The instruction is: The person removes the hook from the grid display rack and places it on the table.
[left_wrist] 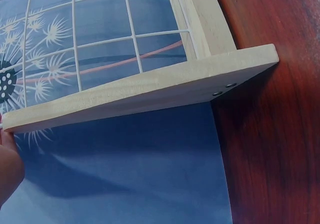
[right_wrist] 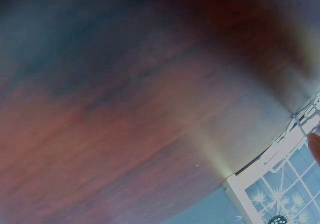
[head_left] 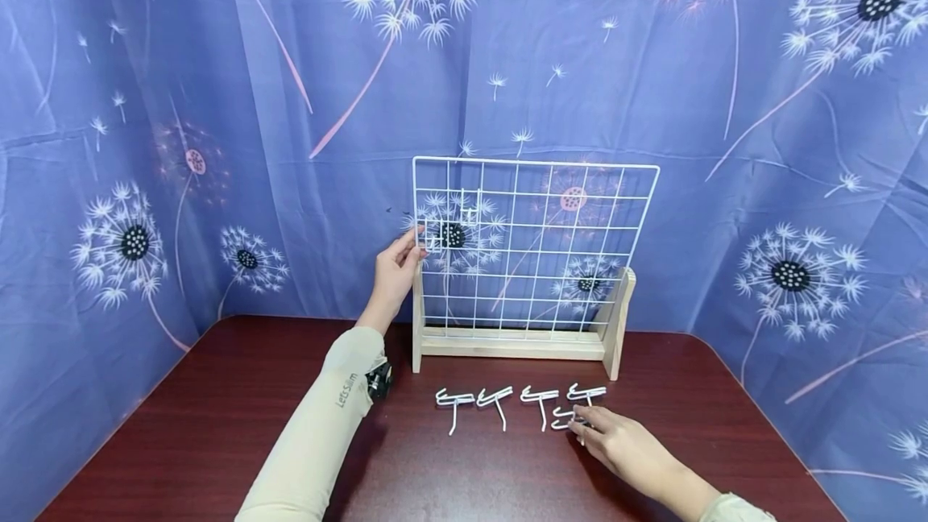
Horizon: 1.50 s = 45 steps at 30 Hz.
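Observation:
A white wire grid panel stands upright in a pale wooden stand. My left hand pinches the panel's left edge just above the stand's side, thumb in front. In the left wrist view part of that hand shows by the top of the wooden side. Two white hooks hang on the panel, one upper hook and one lower hook beside my left fingers. Over the table, my right hand holds a white wire hook at its fingertips, partly hidden by them.
Several white hooks lie in a row before the stand, from the leftmost hook to the rightmost hook. The dark red table runs back to a blue dandelion-print cloth hanging behind and at both sides.

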Each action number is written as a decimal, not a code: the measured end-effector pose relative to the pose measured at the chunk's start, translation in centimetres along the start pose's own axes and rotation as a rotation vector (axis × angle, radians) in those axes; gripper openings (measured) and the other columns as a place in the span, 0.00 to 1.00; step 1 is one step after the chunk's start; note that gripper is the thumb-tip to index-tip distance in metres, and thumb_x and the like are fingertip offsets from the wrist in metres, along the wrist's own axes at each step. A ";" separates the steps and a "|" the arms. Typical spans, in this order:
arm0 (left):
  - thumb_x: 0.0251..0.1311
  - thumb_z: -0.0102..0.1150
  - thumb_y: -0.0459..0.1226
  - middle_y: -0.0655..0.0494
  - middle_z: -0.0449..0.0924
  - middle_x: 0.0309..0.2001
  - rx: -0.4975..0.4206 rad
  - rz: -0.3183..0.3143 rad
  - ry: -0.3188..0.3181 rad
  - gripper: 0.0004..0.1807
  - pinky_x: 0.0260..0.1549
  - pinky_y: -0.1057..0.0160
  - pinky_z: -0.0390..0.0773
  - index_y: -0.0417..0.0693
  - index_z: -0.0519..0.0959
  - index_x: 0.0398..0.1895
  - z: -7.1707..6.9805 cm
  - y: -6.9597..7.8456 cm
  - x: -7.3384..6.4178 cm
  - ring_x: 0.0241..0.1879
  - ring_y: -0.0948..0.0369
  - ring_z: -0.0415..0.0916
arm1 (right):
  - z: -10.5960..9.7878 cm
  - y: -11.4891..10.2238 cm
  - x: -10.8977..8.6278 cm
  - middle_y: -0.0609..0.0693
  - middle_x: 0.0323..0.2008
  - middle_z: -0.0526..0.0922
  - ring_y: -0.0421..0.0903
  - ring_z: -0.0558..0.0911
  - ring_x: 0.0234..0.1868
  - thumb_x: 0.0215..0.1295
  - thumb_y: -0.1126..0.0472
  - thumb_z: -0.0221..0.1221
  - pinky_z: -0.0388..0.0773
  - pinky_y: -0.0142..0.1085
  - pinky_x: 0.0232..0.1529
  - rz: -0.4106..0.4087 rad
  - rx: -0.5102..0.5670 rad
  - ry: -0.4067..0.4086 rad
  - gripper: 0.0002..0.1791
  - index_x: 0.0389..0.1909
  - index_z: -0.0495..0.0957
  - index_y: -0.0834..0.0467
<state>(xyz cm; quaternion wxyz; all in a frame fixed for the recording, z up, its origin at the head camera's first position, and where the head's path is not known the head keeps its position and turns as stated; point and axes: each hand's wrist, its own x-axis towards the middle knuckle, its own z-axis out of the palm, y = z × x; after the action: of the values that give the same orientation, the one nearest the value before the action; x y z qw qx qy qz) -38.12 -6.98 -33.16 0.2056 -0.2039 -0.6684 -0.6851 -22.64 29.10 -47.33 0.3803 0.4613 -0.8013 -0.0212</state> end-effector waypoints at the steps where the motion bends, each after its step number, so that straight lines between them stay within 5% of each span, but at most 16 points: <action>1: 0.67 0.47 0.23 0.30 0.73 0.46 0.003 0.000 -0.001 0.22 0.50 0.61 0.79 0.36 0.71 0.64 0.0 0.1 0.0 0.47 0.41 0.76 | 0.0 -0.1 0.0 0.57 0.40 0.82 0.50 0.83 0.40 0.79 0.55 0.33 0.82 0.38 0.38 -0.003 -0.005 0.000 0.32 0.36 0.86 0.63; 16: 0.67 0.46 0.23 0.30 0.72 0.48 -0.009 0.003 -0.007 0.22 0.48 0.68 0.78 0.37 0.71 0.64 0.0 0.1 -0.1 0.48 0.40 0.75 | -0.5 -0.6 -0.1 0.59 0.43 0.81 0.51 0.82 0.40 0.78 0.58 0.27 0.81 0.40 0.40 -0.011 -0.069 -0.036 0.34 0.38 0.86 0.61; 32: 0.67 0.46 0.22 0.28 0.72 0.50 -0.039 -0.003 -0.006 0.22 0.54 0.51 0.76 0.35 0.70 0.64 0.0 0.1 -0.1 0.50 0.37 0.74 | -0.7 -0.6 -0.5 0.58 0.42 0.81 0.52 0.81 0.39 0.79 0.57 0.26 0.81 0.41 0.40 -0.039 -0.109 -0.047 0.35 0.36 0.86 0.60; 35: 0.67 0.46 0.21 0.28 0.72 0.49 -0.038 0.001 -0.004 0.22 0.54 0.49 0.75 0.34 0.70 0.64 0.1 0.2 -0.1 0.49 0.37 0.74 | -1.1 -0.7 -0.3 0.58 0.42 0.81 0.51 0.81 0.39 0.74 0.61 0.38 0.81 0.41 0.40 -0.038 -0.120 -0.062 0.24 0.37 0.86 0.60; 39: 0.67 0.46 0.21 0.28 0.71 0.50 -0.042 0.004 -0.008 0.22 0.54 0.50 0.75 0.34 0.70 0.64 0.1 0.3 -0.1 0.49 0.37 0.74 | -1.7 -0.6 -0.1 0.57 0.42 0.81 0.50 0.80 0.39 0.74 0.61 0.38 0.80 0.41 0.40 -0.038 -0.132 -0.062 0.24 0.37 0.86 0.59; 42: 0.67 0.46 0.21 0.28 0.72 0.50 -0.039 0.001 -0.008 0.22 0.54 0.53 0.76 0.34 0.70 0.64 0.1 0.3 -0.1 0.50 0.37 0.74 | -1.9 -0.6 0.0 0.56 0.42 0.82 0.49 0.80 0.39 0.79 0.57 0.26 0.80 0.40 0.40 -0.038 -0.126 -0.040 0.35 0.36 0.86 0.59; 45: 0.67 0.46 0.22 0.29 0.72 0.50 -0.035 -0.008 -0.009 0.22 0.53 0.56 0.77 0.35 0.70 0.64 0.0 0.3 -0.2 0.50 0.37 0.73 | -2.0 -0.7 0.1 0.56 0.41 0.82 0.50 0.80 0.39 0.79 0.57 0.27 0.79 0.41 0.40 -0.037 -0.107 -0.016 0.34 0.36 0.85 0.59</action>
<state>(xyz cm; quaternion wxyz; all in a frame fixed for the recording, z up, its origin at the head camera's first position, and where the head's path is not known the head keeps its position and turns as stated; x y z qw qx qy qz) -37.81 -6.94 -33.01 0.1965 -0.2077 -0.6580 -0.6966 -20.88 29.22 -46.11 0.3978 0.4551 -0.7932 -0.0748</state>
